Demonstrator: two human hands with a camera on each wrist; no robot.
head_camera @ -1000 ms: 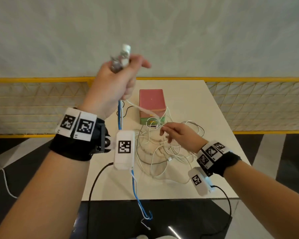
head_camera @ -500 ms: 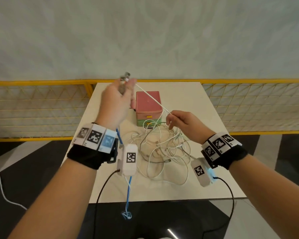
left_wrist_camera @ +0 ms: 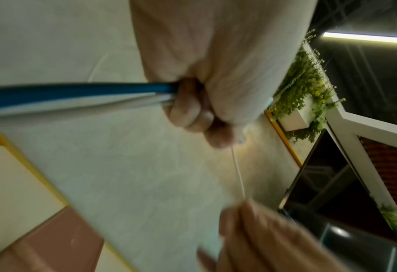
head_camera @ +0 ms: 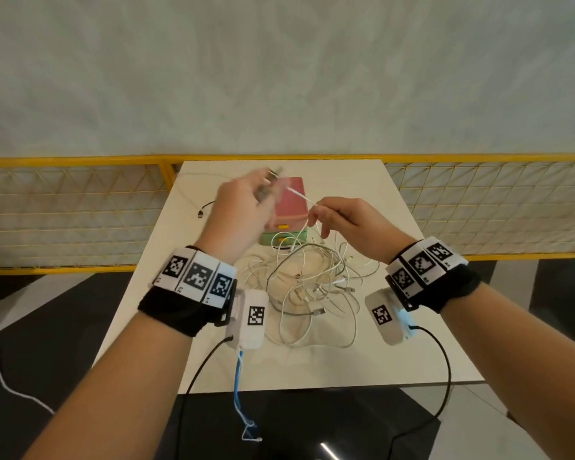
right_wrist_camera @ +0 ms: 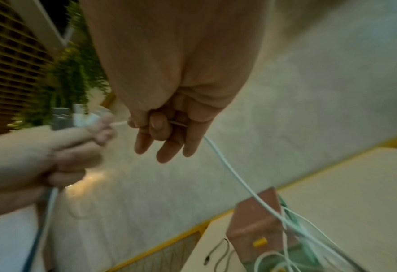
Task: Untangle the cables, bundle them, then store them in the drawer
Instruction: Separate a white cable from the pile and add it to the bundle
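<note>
A tangle of white cables [head_camera: 309, 283] lies in the middle of the white table [head_camera: 395, 343]. Behind it stands a small drawer box [head_camera: 291, 207] with a pink top and a green lower drawer. My left hand [head_camera: 246, 207] is raised over the box and grips a blue cable [left_wrist_camera: 76, 91] and plug ends in its fist. A thin white cable [head_camera: 301, 195] runs taut from it to my right hand [head_camera: 339, 217], which pinches it between thumb and forefinger [right_wrist_camera: 156, 127]. From that pinch the white cable [right_wrist_camera: 234, 176] drops into the tangle. The blue cable [head_camera: 239, 386] hangs off the table's front edge.
A black cable end [head_camera: 204, 210] lies at the table's back left. A yellow mesh fence [head_camera: 63, 210] runs behind the table on both sides, with a pale wall beyond. Black cords [head_camera: 445, 370] hang from my wrist cameras past the table's front.
My left hand has come down from head height to just over the box. My right hand has risen from the tangle and pinched the white cable, and the two hands now stand close together.
</note>
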